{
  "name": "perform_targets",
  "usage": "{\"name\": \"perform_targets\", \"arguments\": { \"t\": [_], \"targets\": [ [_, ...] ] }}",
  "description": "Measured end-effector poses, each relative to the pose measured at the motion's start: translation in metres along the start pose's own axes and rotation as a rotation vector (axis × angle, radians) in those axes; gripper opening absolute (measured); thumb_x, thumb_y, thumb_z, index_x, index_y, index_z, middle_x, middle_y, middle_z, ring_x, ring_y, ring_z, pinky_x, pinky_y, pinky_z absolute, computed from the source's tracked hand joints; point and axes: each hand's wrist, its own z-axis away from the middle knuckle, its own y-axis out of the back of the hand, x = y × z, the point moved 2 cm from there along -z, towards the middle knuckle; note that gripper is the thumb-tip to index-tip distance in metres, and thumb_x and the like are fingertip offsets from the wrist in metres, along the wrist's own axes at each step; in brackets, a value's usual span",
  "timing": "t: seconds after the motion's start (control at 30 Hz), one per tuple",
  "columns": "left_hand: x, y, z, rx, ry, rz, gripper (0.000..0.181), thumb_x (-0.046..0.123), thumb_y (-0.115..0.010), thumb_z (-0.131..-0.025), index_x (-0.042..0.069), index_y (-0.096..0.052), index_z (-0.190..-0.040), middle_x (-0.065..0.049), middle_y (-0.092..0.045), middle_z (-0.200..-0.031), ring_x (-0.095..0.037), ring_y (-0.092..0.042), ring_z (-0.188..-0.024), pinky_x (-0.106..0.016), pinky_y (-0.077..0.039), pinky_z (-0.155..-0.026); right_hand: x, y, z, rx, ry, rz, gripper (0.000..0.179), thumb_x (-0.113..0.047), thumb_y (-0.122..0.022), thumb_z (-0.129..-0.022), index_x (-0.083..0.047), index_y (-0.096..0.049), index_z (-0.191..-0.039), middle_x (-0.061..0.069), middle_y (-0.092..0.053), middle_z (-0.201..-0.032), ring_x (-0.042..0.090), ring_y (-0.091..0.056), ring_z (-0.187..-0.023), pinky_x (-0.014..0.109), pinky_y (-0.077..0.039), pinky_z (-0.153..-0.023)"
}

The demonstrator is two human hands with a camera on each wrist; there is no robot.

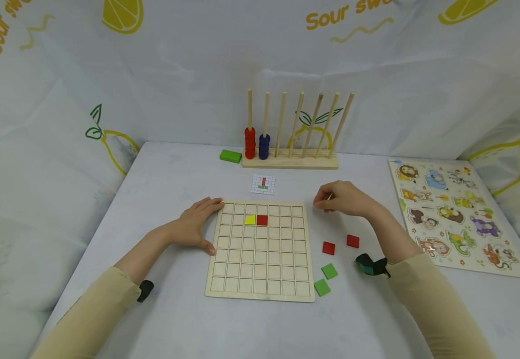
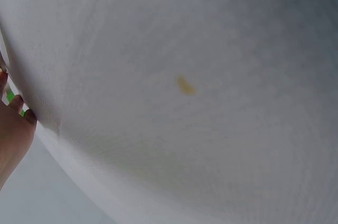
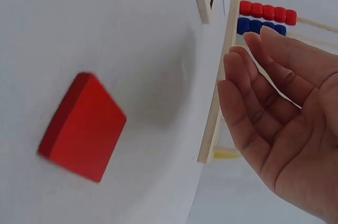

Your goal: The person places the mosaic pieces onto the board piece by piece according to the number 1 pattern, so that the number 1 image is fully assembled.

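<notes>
A wooden grid board lies flat on the table. In its second row a yellow quarter-round piece sits beside a red square tile. My left hand rests at the board's left side, fingertips at the upper left corner and thumb on the edge. Beyond the upper right corner hovers my right hand, fingers loosely bent and nothing between them in the right wrist view. Below it lie two loose red tiles, one the nearer red tile, plus a green tile and another green tile.
Behind the board lies a small pattern card showing coloured squares. An abacus with red and blue beads stands at the back, a green block to its left. An animal puzzle board occupies the right side.
</notes>
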Motion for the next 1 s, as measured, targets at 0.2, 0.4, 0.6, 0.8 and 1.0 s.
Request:
{"name": "perform_targets", "arguments": {
  "t": [0.2,0.4,0.6,0.8,1.0],
  "targets": [
    [-0.001,-0.001,0.000,0.001,-0.007,-0.002,0.123,0.049,-0.091,-0.060,0.009,-0.024,-0.157,-0.012,-0.017,-0.167,-0.043,-0.008,-0.155,-0.076,-0.019,-0.113,0.024,0.003,0.009,-0.020,-0.040,-0.012,0.015,-0.020,-0.065,-0.093,-0.007,-0.071,-0.099,0.009,-0.069,-0.088,0.018,-0.059,-0.080,0.028,-0.049,-0.072],
    [0.001,0.000,0.001,-0.004,-0.005,-0.009,0.124,0.050,-0.090,-0.061,0.009,-0.024,-0.157,-0.012,-0.016,-0.167,-0.043,-0.008,-0.154,-0.075,-0.018,-0.114,0.041,0.005,0.017,-0.036,-0.061,0.004,0.015,-0.021,-0.066,-0.093,-0.008,-0.071,-0.099,0.006,-0.069,-0.089,0.016,-0.056,-0.079,0.027,-0.049,-0.072],
    [0.002,0.001,0.002,0.001,0.000,-0.018,0.123,0.050,-0.090,-0.062,0.008,-0.024,-0.156,-0.013,-0.016,-0.167,-0.044,-0.008,-0.154,-0.076,-0.018,-0.113,0.049,0.006,0.020,-0.066,-0.079,0.001,0.016,-0.020,-0.066,-0.093,-0.006,-0.070,-0.100,0.005,-0.066,-0.087,0.016,-0.056,-0.078,0.026,-0.051,-0.070],
    [0.003,0.002,0.002,0.006,-0.010,-0.017,0.123,0.049,-0.090,-0.061,0.007,-0.024,-0.156,-0.014,-0.017,-0.167,-0.045,-0.009,-0.154,-0.076,-0.018,-0.113,0.055,0.006,0.025,-0.107,-0.095,-0.008,0.016,-0.019,-0.067,-0.092,-0.006,-0.070,-0.101,0.004,-0.064,-0.084,0.016,-0.055,-0.078,0.026,-0.050,-0.069],
    [0.003,0.001,0.002,-0.001,-0.004,-0.011,0.123,0.048,-0.091,-0.061,0.008,-0.024,-0.156,-0.012,-0.016,-0.167,-0.044,-0.008,-0.154,-0.074,-0.017,-0.115,0.063,0.007,0.031,-0.153,-0.065,-0.013,0.015,-0.021,-0.070,-0.090,-0.010,-0.070,-0.101,0.003,-0.066,-0.085,0.015,-0.056,-0.080,0.025,-0.049,-0.071]
  ]
}}
